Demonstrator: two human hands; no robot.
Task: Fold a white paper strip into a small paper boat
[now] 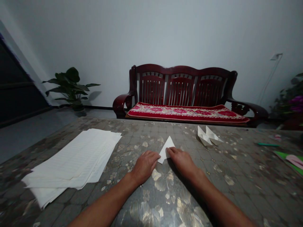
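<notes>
Left hand (146, 165) pinching folded paper (167, 144) at left corner, right hand (183, 160) gripping right side, mid-surface (163, 192); edges best aligned, then creased firmly, paper held flat.

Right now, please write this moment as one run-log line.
left hand: touches folded paper; right hand: touches same paper; paper stack: at left; folded shapes: two, at right

Bare forearms (109, 200) angled inward, left hand (146, 164) palm down, fingers (153, 155) close together, right hand (184, 160) near it, fingers bent.
</notes>
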